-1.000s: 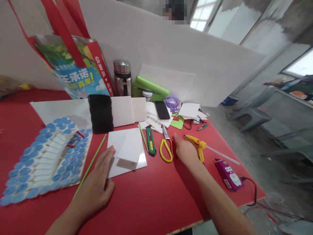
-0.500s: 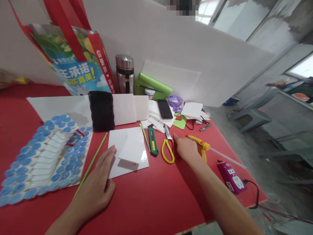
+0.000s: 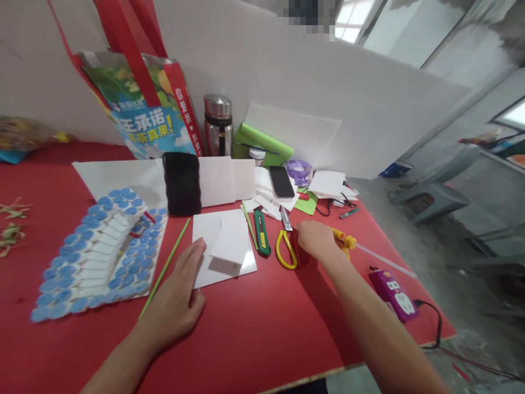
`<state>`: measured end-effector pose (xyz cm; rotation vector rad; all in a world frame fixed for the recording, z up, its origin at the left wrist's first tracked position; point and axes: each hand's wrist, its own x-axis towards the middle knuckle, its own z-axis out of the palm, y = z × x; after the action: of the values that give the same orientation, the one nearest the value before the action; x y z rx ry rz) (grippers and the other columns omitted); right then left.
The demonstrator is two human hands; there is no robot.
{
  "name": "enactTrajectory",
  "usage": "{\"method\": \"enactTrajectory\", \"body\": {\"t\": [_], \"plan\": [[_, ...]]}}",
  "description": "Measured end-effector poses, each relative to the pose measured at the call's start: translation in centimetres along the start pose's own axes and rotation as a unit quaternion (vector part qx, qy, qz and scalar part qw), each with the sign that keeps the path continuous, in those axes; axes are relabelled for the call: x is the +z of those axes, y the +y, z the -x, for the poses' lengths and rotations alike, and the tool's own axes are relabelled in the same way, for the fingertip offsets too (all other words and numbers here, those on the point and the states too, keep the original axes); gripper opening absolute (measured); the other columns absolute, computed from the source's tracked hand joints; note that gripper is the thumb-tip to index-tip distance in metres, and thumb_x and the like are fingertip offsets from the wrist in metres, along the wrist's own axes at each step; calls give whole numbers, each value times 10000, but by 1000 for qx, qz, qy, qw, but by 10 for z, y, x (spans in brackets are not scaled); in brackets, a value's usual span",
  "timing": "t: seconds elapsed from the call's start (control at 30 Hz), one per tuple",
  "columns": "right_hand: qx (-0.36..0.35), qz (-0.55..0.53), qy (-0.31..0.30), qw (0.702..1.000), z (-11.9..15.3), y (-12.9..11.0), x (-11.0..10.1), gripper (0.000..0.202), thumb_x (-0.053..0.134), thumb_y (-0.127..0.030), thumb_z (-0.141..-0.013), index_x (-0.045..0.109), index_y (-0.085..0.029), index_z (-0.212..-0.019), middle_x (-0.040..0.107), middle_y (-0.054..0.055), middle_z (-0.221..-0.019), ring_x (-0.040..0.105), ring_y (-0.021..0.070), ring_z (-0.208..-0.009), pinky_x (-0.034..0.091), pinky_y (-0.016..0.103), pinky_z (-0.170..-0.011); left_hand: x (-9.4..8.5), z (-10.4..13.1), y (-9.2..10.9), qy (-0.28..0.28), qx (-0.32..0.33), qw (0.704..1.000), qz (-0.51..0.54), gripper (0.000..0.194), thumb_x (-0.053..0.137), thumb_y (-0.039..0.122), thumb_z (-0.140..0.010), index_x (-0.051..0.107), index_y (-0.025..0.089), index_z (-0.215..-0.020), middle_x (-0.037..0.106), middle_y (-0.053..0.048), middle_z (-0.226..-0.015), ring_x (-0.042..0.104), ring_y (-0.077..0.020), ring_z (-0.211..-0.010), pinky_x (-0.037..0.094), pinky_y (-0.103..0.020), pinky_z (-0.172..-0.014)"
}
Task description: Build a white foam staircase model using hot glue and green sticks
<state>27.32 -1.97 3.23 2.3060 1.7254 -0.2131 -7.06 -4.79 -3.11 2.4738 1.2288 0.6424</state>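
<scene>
My left hand (image 3: 178, 295) lies flat with its fingers stretched out. Its fingertips rest on the left edge of a white board (image 3: 205, 276), which has a bent white card piece (image 3: 229, 243) standing on it. A pair of scissors (image 3: 286, 220) with yellow and red handles lies to the right. My right hand (image 3: 315, 239) has its fingers curled down at the scissors' right handle, and the fingertips are hidden. Just beyond it, a yellow hot glue gun (image 3: 350, 242) with a clear glue stick is partly covered by the hand. A green utility knife (image 3: 261, 232) lies left of the scissors.
A model with blue discs and white steps (image 3: 98, 262) sits at left, beside a thin green stick (image 3: 166, 265). Behind are a black object (image 3: 181, 183), a steel flask (image 3: 218, 126), a bag (image 3: 151, 120) and a phone (image 3: 281, 181). A purple power strip (image 3: 394, 295) is near the right edge.
My right hand has moved from pointing beside the scissors to curling its fingers at their handle. My left hand stays on the white board. The view has shifted slightly left.
</scene>
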Motion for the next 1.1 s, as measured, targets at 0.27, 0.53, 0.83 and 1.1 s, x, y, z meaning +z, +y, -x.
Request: {"method": "enactTrajectory", "body": {"t": [0.27, 0.53, 0.83, 1.1], "plan": [[-104, -113, 51, 987, -16, -79, -21, 259, 569, -356, -1062, 710, -190, -1201, 732, 117, -1228, 690, 276, -1161, 566, 384, -945, 2, -2, -1, 0, 12, 1000, 4, 913, 502, 89, -859, 145, 226, -1688, 283, -151, -1735, 321, -334, -1591, 367, -509, -1267], [-112, -223, 28, 968, -33, -94, -10, 333, 683, -371, -1012, 668, -171, -1277, 680, 98, -1291, 694, 257, -1098, 603, 447, -924, -3, -2, 3, -11, 4, 1000, 24, 923, 514, 80, -862, 129, 236, -1686, 305, -175, -1718, 342, -354, -1578, 373, -549, -1260], [-108, -451, 126, 877, -22, -62, -17, 179, 612, -245, -853, 601, -176, -688, 522, -34, -593, 464, 102, -571, 366, 257, -545, -2, -2, 0, -8, 14, 999, 45, 890, 522, 101, -876, 166, 228, -1681, 298, -164, -1725, 335, -332, -1582, 359, -535, -1270], [-216, -741, 98, 628, 61, -76, -27, 152, 710, -328, -783, 617, -209, -795, 562, -55, -613, 433, 85, -512, 347, 232, -484, -13, -8, 11, 213, 23, 973, 89, 339, 589, 178, -963, 687, 225, -1284, 726, -104, -1246, 676, -279, -1196, 526, -463, -1081]]}}
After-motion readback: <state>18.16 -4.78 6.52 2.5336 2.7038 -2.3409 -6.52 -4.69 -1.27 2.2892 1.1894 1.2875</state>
